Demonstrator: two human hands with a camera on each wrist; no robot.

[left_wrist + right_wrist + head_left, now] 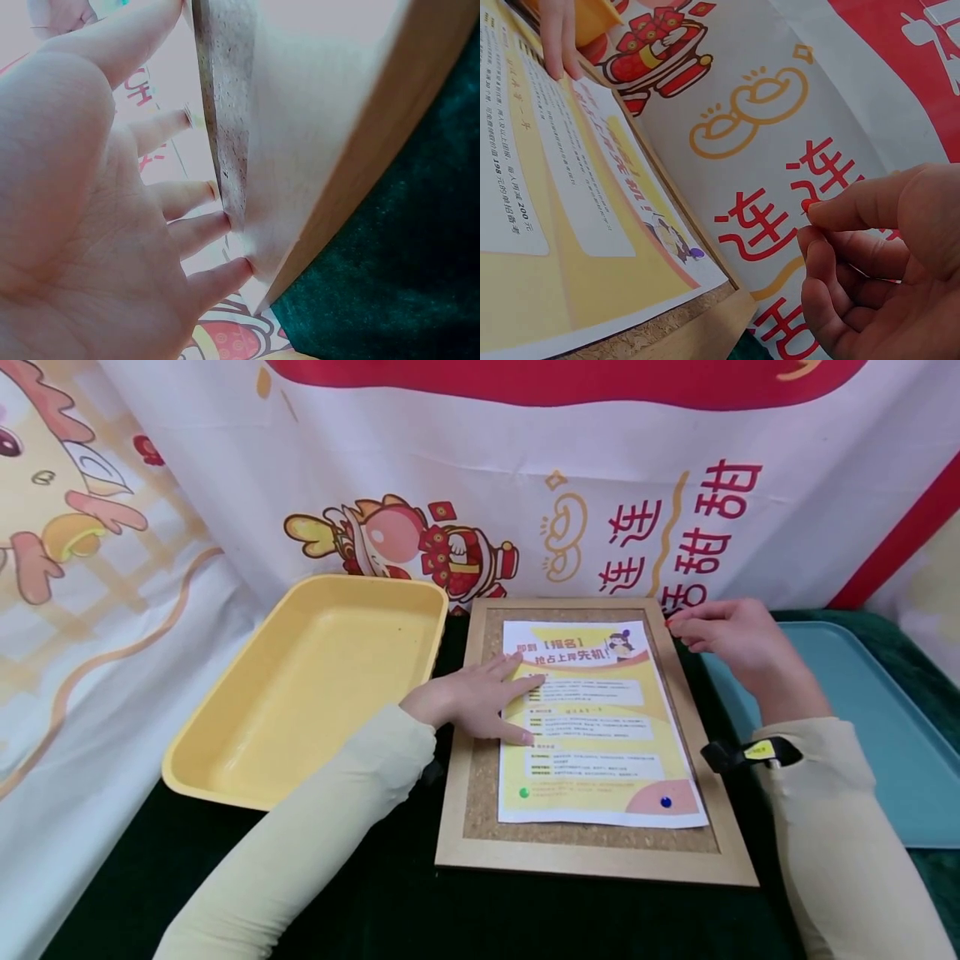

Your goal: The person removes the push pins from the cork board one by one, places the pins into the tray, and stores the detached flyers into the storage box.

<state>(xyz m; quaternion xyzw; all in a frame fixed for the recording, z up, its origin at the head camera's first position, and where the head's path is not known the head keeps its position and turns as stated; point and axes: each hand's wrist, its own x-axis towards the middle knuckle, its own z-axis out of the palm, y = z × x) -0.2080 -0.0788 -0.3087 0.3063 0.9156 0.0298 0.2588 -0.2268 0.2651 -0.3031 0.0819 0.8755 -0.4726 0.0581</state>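
Note:
A yellow printed poster [592, 668] lies on a wood-framed corkboard [592, 857]. Near its lower corners sit a green push pin [524, 792] and a blue push pin [666, 802]. My left hand [483, 700] rests on the poster's left side with its fingers spread; in the left wrist view the fingertips [238, 271] meet the board side. Beyond the board's top right corner, my right hand [742, 643] pinches a small red push pin [807, 204] between thumb and index finger. Its point is hidden by the fingers.
Left of the board stands a yellow tray [330, 685]. A blue tray [877, 718] lies to the right, partly behind the right arm. Dark green cloth [360, 893] covers the table, and a printed white backdrop [480, 452] rises behind the board.

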